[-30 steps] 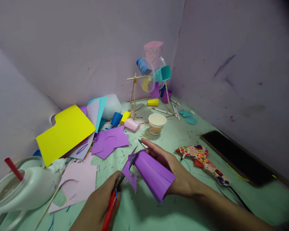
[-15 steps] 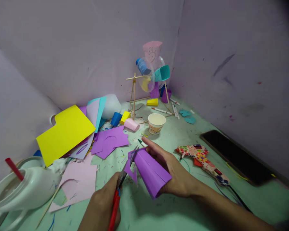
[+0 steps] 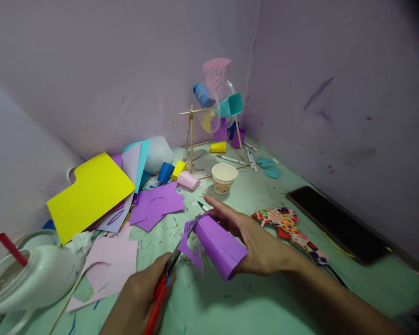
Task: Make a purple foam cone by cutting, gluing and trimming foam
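A purple paper cone (image 3: 220, 244), wide end toward me, rests in my right hand (image 3: 261, 242); its thumb is extended and its other fingers are partly hidden behind the paper. Closed round the red handles of a pair of scissors (image 3: 159, 294) is my left hand (image 3: 145, 286). The scissor blades lie along the cone's narrow far end. From that end dangles a partly cut purple paper strip (image 3: 192, 251). Just beyond my right hand, a green-tipped marker (image 3: 203, 206) lies on the table.
A paper cup (image 3: 224, 178) stands ahead, before a stick frame (image 3: 191, 139) carrying coloured paper cups. Paper sheets (image 3: 91, 195) and a white jug-like container (image 3: 38, 274) are at left. A patterned glue gun (image 3: 289, 228) and a dark phone (image 3: 338, 223) lie at right.
The scissor blades have closed further at the cone's end, and the purple strip hangs slightly lower. My left hand has shifted a little left and down. The view has moved slightly.
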The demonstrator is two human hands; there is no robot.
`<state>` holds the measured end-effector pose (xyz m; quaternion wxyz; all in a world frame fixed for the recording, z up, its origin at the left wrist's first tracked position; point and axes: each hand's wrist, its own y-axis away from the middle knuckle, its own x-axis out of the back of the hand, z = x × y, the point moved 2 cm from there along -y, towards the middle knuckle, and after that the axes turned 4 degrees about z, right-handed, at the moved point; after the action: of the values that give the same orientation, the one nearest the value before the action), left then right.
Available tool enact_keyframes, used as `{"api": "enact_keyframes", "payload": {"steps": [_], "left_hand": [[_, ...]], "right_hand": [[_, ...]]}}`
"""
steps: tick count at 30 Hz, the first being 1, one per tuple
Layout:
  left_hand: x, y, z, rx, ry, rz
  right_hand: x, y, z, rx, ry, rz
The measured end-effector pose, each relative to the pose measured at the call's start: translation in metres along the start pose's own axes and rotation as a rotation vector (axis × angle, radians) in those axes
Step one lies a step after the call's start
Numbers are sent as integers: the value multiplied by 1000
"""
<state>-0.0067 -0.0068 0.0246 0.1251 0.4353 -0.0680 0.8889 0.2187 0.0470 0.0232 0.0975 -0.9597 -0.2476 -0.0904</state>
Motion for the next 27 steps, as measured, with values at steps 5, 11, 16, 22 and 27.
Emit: {"api": "enact_keyframes", "payload": {"steps": [5,11,16,22,27], "left_hand": [[1,-2,-3,50,-41,53],[11,-2,-25,245,-153,338],[2,5,-36,81,-138,277],[-9,13,-54,74,-180,199],[11,-2,-49,335,-422,322]], "right_hand": [[1,1,2,-57,-138,-32],[2,1,2,-62,-112,-29],[-2,1,1,-72,-86,-35],[-6,1,-2,-58,9,-69],[-7,2,-3,-88,41,-65]]}}
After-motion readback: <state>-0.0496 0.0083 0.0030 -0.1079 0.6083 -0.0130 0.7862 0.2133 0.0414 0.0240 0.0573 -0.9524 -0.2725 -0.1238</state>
